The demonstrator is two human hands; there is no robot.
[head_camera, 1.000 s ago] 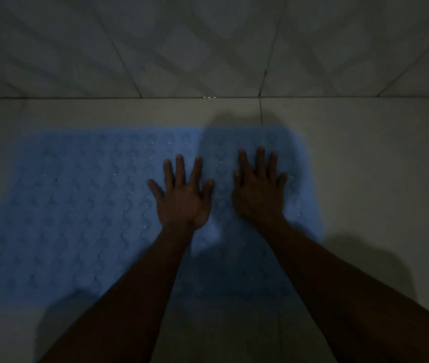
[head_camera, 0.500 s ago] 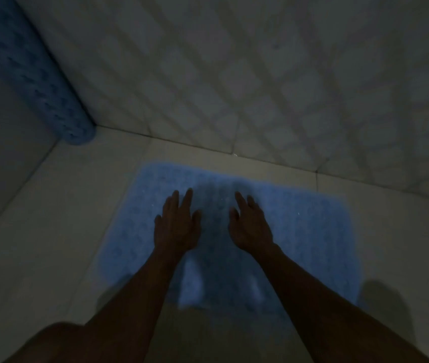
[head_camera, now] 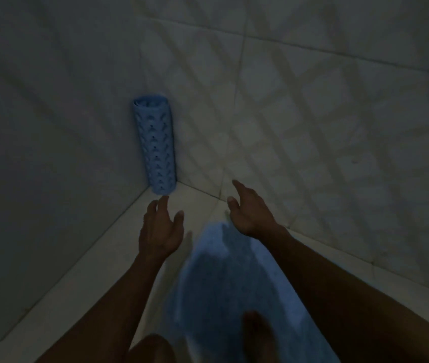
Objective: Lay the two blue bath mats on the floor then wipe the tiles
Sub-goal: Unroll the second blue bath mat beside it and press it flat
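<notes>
Two blue bath mats show in the dim light: one flat blue rubber mat (head_camera: 234,289) lies spread on the pale tiled floor (head_camera: 82,279) under the arms, and one rolled blue perforated mat (head_camera: 155,145) stands upright in the corner where the two tiled walls (head_camera: 312,113) meet. Both hands are off the flat mat and empty. The left hand (head_camera: 159,229) reaches with loose, spread fingers, its fingertips just short of the roll's foot; the right hand (head_camera: 250,208) hovers spread near the wall. The step in hand looks like fetching the roll. Grip it around the middle with both hands so it does not unfurl, then set its free edge down beside the flat mat, not overlapping.
</notes>
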